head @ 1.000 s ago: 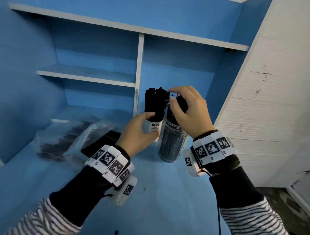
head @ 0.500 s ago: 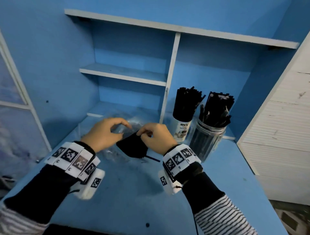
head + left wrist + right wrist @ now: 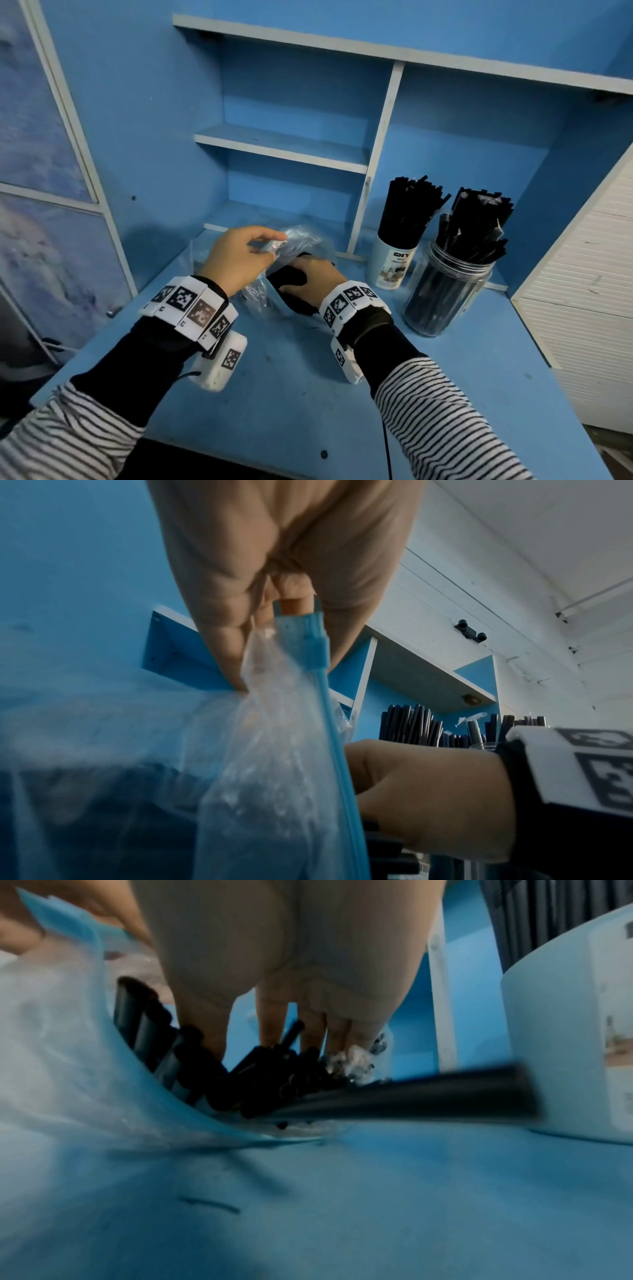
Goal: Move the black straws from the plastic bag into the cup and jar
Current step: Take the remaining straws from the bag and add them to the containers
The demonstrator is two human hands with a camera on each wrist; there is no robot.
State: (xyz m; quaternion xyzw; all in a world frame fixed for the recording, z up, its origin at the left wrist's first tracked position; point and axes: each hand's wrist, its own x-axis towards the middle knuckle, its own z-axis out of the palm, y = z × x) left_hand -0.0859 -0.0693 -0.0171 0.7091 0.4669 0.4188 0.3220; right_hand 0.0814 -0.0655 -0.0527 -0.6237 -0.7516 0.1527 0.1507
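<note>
A clear plastic bag with a blue zip strip lies at the back left of the blue desk. My left hand pinches the bag's mouth and holds it up. My right hand is inside the mouth, thumb and fingers closed around a bundle of black straws. One straw sticks out toward the cup. The white cup and the clear jar stand to the right, both packed with upright black straws.
The blue desk sits in a shelf unit with a white upright divider right behind the bag. A white slatted panel closes the right side. The cup stands close beside my right hand.
A second ago my left hand held the cup and my right was over the jar. Both moved left to the bag; now the left lifts its mouth and the right reaches in.
</note>
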